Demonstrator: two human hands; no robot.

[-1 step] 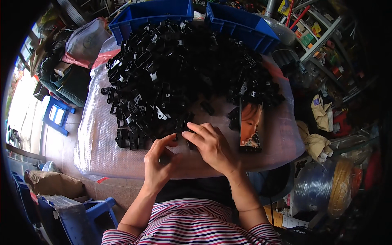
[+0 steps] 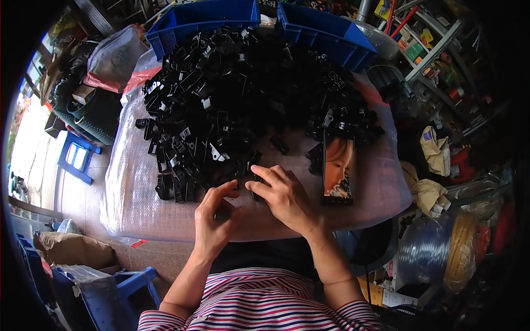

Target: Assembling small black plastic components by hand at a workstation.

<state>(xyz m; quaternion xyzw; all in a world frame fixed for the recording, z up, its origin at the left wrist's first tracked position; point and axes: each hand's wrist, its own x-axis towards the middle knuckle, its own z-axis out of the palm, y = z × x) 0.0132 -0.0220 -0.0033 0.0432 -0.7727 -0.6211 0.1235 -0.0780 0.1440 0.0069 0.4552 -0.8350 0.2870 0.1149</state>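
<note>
A large heap of small black plastic parts point(image 2: 243, 94) covers much of the table. At its near edge my left hand point(image 2: 214, 218) has its fingers curled, with the index fingertip against a dark piece; what lies under the fingers is mostly hidden. Just to the right, my right hand point(image 2: 284, 198) bends its fingers down onto a small black part point(image 2: 256, 190), partly covered by them. The two hands are close together but apart. One loose black part point(image 2: 279, 145) lies a little beyond them.
Two blue bins point(image 2: 204, 22) stand behind the heap. A phone point(image 2: 338, 168) showing a person on its screen stands at the right of the wrapped table point(image 2: 375, 193). Blue stools point(image 2: 80, 154) are on the left floor; a wrapped spool point(image 2: 425, 254) sits at lower right.
</note>
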